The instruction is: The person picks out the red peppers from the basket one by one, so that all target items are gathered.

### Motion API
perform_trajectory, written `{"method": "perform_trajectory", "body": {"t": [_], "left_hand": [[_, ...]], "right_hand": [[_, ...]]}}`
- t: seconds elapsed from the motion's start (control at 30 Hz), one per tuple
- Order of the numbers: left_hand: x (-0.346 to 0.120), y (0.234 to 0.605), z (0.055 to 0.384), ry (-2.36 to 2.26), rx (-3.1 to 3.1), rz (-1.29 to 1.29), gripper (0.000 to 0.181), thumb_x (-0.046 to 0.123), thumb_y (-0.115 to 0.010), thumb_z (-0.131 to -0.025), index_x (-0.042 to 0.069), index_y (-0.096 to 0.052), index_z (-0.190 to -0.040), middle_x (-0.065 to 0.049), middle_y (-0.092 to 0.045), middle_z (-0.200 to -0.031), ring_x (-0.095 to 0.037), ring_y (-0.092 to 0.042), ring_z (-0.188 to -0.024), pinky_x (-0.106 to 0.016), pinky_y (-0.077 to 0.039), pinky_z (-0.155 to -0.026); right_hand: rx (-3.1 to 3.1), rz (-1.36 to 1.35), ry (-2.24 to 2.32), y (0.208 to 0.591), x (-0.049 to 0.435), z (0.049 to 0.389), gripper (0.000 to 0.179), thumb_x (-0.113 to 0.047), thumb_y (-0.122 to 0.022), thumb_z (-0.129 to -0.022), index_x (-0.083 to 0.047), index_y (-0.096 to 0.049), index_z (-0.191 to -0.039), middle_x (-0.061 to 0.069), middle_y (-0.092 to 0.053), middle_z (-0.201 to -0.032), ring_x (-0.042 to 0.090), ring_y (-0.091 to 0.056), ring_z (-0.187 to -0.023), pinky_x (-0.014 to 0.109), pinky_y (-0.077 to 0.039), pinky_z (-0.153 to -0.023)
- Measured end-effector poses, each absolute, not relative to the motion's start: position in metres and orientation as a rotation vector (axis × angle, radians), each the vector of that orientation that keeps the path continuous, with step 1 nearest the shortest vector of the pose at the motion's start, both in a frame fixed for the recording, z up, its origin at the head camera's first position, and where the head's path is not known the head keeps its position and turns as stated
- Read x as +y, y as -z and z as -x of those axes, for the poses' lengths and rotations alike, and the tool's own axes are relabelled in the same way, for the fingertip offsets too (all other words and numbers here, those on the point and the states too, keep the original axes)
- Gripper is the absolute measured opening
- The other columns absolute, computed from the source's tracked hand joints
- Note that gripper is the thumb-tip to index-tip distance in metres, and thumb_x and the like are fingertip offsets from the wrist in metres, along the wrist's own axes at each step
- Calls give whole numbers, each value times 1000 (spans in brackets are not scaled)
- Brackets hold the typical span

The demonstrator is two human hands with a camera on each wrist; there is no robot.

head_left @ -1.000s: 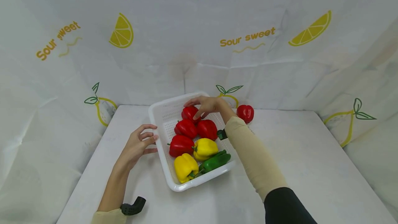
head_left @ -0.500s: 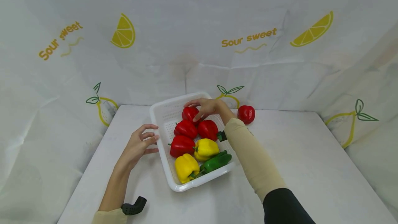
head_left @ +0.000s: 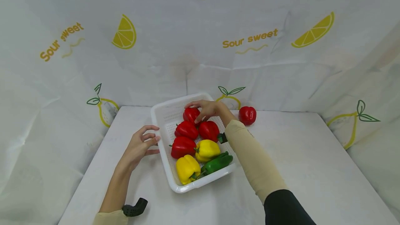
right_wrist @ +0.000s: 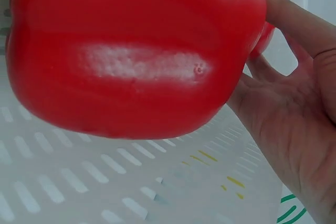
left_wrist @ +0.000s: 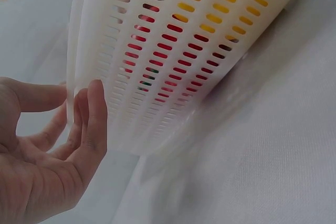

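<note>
Red pepper, upper centre, beneath the right hand.
Right fingers grip it; the left hand (farther off, left of centre) pinches the basket.

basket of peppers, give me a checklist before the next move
1. Left hand on the basket rim: ok, thumb and fingers pinch it.
2. Right hand on the rearmost red pepper: ok, fingers and thumb grip it.
3. Grip firm enough to lift: cannot tell.
4. Yellow peppers inside: ok, both near the front.
5. All red peppers inside: not ok, a lone red pepper sits on the table.
</note>
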State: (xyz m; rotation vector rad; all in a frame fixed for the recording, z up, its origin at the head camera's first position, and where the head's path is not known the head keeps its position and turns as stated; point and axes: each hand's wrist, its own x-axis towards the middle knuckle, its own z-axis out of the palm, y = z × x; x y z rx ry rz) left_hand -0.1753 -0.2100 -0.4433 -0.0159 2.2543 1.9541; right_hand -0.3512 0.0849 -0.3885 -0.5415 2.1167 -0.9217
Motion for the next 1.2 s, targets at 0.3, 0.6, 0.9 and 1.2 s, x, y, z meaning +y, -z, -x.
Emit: {"method": "perform_trajectory", "body": {"t": [0.3,0.6,0.9,1.2], "left_hand": [[-210,444,175,-1951,2260,24,48,18,-71,-105,7,-51,-148,-3,-67,-105,-16,-76,-98,-43,-70,-86],[-210,443,175,-1955,2248,15,49,19,-71,-105,6,-50,-147,-2,-66,-104,-16,-76,-97,-43,-70,-86],[-210,443,175,-1964,2241,21,49,18,-72,-105,6,-51,-147,-2,-67,-104,-15,-75,-97,-42,-70,-86],[-211,443,175,-1964,2241,15,48,18,-72,-105,6,-51,-147,-2,-68,-104,-16,-75,-97,-44,-70,-87]], "right_hand": [[2134,566,936,391,85,351,72,1,-72,-99,-21,-43,-161,20,-36,-169,40,-52,-141,55,-60,-112],[2176,598,995,391,87,358,67,0,-75,-97,-19,-50,-156,21,-40,-167,42,-51,-144,61,-58,-113],[2186,685,1035,379,86,356,70,-2,-74,-97,-20,-46,-159,20,-41,-166,41,-50,-145,60,-57,-115],[2179,758,1058,368,90,359,71,-4,-76,-97,-21,-45,-159,19,-41,-165,40,-51,-143,60,-58,-114]]}}
